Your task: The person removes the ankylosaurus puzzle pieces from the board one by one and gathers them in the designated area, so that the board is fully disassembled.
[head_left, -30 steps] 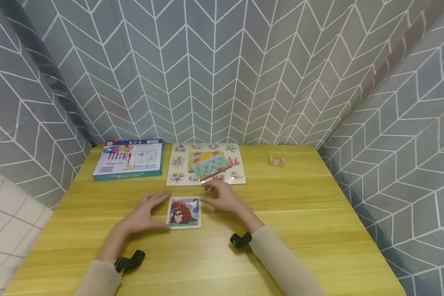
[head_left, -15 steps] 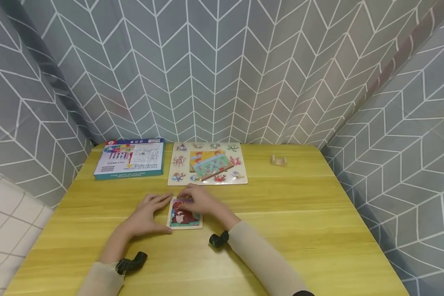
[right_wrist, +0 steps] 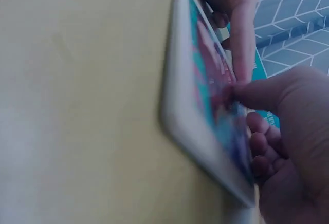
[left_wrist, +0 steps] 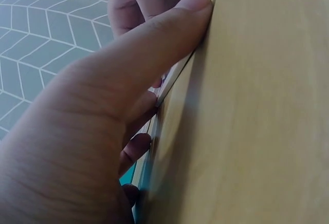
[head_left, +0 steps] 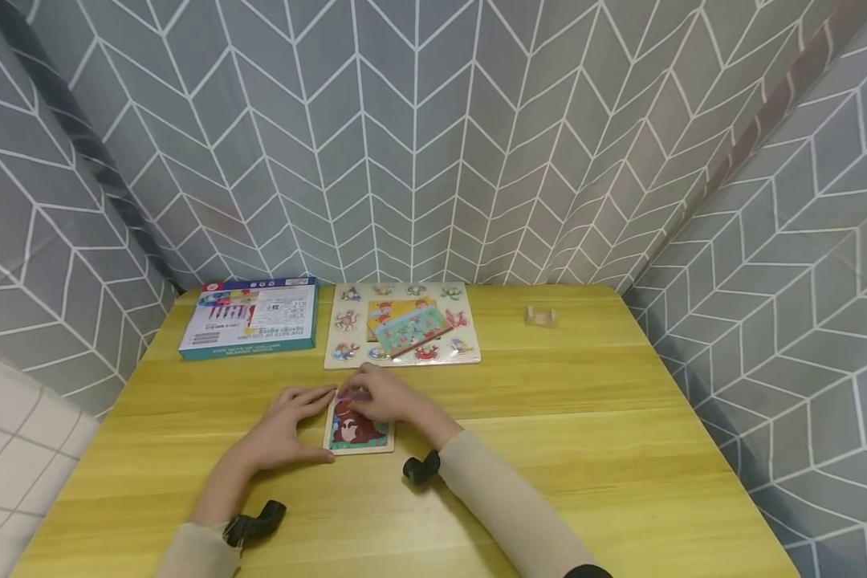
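A small square dinosaur jigsaw puzzle (head_left: 361, 440) in a pale wooden frame lies flat on the table. My left hand (head_left: 282, 433) spans its left side, thumb at the lower left corner and fingertips by the upper left one. In the left wrist view the left thumb (left_wrist: 154, 34) lies straight along the frame's edge. Over the upper part of the puzzle is my right hand (head_left: 386, 397). Its thumb (right_wrist: 262, 91) touches the picture and its other fingers bend near the far edge. Whether a piece is pinched there is hidden.
Behind the puzzle lies a sea-animal board (head_left: 347, 341) with a green picture puzzle (head_left: 413, 329) and a yellow one (head_left: 379, 309) on top. A flat blue-and-white box (head_left: 249, 317) stands back left. A small wooden holder (head_left: 540, 316) is at the back right.
My right hand has moved left from beside the puzzle's right edge onto its upper part, then shifted slightly further left. The left hand stays at the left edge.
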Demonstrator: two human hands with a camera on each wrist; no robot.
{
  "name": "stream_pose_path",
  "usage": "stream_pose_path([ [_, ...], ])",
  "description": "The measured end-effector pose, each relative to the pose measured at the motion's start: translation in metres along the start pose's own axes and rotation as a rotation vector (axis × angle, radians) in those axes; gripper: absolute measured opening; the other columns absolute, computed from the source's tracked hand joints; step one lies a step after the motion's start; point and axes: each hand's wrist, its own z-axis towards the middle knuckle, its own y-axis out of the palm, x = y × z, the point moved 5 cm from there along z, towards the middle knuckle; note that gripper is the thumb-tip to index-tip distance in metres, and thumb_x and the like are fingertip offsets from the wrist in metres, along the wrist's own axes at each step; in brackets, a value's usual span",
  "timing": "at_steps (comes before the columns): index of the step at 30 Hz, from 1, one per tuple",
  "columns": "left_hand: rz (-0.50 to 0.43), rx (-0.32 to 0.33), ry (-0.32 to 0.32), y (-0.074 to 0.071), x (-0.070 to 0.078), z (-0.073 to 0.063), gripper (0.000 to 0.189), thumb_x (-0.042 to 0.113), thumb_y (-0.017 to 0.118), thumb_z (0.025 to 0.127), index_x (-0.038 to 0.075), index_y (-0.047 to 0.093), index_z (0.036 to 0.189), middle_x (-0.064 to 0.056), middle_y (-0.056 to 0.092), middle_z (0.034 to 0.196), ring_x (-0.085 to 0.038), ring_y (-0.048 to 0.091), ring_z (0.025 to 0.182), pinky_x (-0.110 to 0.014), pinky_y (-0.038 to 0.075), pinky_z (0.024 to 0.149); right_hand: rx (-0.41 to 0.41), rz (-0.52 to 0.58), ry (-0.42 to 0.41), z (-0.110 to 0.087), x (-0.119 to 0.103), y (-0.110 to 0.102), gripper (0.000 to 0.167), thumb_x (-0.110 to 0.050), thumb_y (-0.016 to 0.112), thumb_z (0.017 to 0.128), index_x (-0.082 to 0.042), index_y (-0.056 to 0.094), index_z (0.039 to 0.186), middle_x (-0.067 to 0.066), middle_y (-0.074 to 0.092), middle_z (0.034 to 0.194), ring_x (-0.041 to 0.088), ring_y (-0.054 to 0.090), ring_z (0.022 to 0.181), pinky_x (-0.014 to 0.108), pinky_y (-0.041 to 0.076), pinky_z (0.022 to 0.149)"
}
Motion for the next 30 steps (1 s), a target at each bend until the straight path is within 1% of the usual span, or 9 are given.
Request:
stream_pose_path([
  [3, 0.001, 0.005, -0.007, 0.0003, -0.0012, -0.0006, 0.108, 0.062, 0.092, 0.073, 0.019, 0.048, 0.162, -0.008, 0.048, 0.163, -0.034, 0.040, 0.136, -0.068, 0.040, 0.108, -0.041, 0.017, 0.005, 0.0019, -0.0037, -0.0028, 0.028, -0.010, 0.068, 0.102, -0.016, 0.076, 0.128, 0.004, 0.064, 0.124, 0.011, 0.060, 0.106, 0.021, 0.050, 0.094],
  [7, 0.003, 0.010, -0.017, 0.0013, -0.0022, -0.0019, 0.109, 0.062, 0.092, 0.072, 0.019, 0.049, 0.161, -0.008, 0.049, 0.161, -0.033, 0.041, 0.134, -0.068, 0.040, 0.107, -0.083, 0.034, 0.016, 0.0040, -0.0063, -0.0030, 0.034, -0.002, 0.065, 0.100, -0.016, 0.075, 0.129, 0.003, 0.064, 0.123, 0.009, 0.057, 0.101, 0.018, 0.049, 0.088],
  [11, 0.000, 0.012, -0.024, 0.0022, -0.0019, -0.0027, 0.109, 0.063, 0.092, 0.071, 0.017, 0.050, 0.160, -0.008, 0.049, 0.162, -0.033, 0.042, 0.134, -0.068, 0.039, 0.108, -0.102, 0.042, 0.042, 0.0049, -0.0058, -0.0009, 0.038, 0.002, 0.064, 0.096, -0.016, 0.074, 0.129, 0.002, 0.065, 0.124, 0.009, 0.054, 0.099, 0.019, 0.047, 0.087],
  [16, -0.001, 0.013, -0.031, 0.0030, -0.0018, -0.0029, 0.109, 0.064, 0.092, 0.071, 0.019, 0.050, 0.160, -0.008, 0.049, 0.162, -0.031, 0.043, 0.133, -0.065, 0.039, 0.107, -0.095, 0.066, 0.055, 0.0050, -0.0035, 0.0022, 0.041, 0.005, 0.063, 0.094, -0.014, 0.073, 0.129, 0.003, 0.064, 0.125, 0.010, 0.053, 0.099, 0.021, 0.046, 0.088],
  [20, -0.004, 0.005, -0.037, 0.0038, -0.0012, -0.0032, 0.109, 0.064, 0.092, 0.071, 0.019, 0.050, 0.160, -0.007, 0.049, 0.162, -0.032, 0.042, 0.134, -0.065, 0.039, 0.107, -0.082, 0.098, 0.060, 0.0041, -0.0013, 0.0044, 0.041, 0.006, 0.061, 0.094, -0.013, 0.072, 0.129, 0.003, 0.064, 0.127, 0.010, 0.056, 0.103, 0.021, 0.048, 0.093],
  [24, -0.005, 0.007, -0.032, 0.0027, 0.0001, -0.0028, 0.108, 0.064, 0.092, 0.070, 0.019, 0.051, 0.160, -0.007, 0.050, 0.162, -0.029, 0.043, 0.130, -0.062, 0.040, 0.106, -0.063, 0.135, 0.032, 0.0042, -0.0024, 0.0044, 0.040, 0.008, 0.059, 0.095, -0.008, 0.070, 0.130, 0.004, 0.067, 0.129, 0.011, 0.061, 0.115, 0.021, 0.050, 0.100],
  [27, 0.003, 0.011, -0.026, 0.0014, 0.0008, -0.0020, 0.108, 0.063, 0.092, 0.070, 0.019, 0.051, 0.160, -0.007, 0.051, 0.161, -0.025, 0.044, 0.126, -0.058, 0.041, 0.103, -0.045, 0.150, -0.008, 0.0043, -0.0041, 0.0034, 0.038, 0.009, 0.058, 0.096, -0.004, 0.069, 0.130, 0.006, 0.070, 0.130, 0.012, 0.064, 0.117, 0.020, 0.050, 0.100],
  [30, 0.010, 0.008, -0.021, 0.0003, 0.0014, -0.0010, 0.107, 0.063, 0.092, 0.071, 0.020, 0.051, 0.160, -0.006, 0.050, 0.162, -0.024, 0.045, 0.126, -0.056, 0.041, 0.103, -0.021, 0.153, -0.031, 0.0030, -0.0036, 0.0029, 0.036, 0.007, 0.059, 0.098, -0.002, 0.069, 0.131, 0.008, 0.071, 0.130, 0.013, 0.066, 0.116, 0.019, 0.051, 0.099],
])
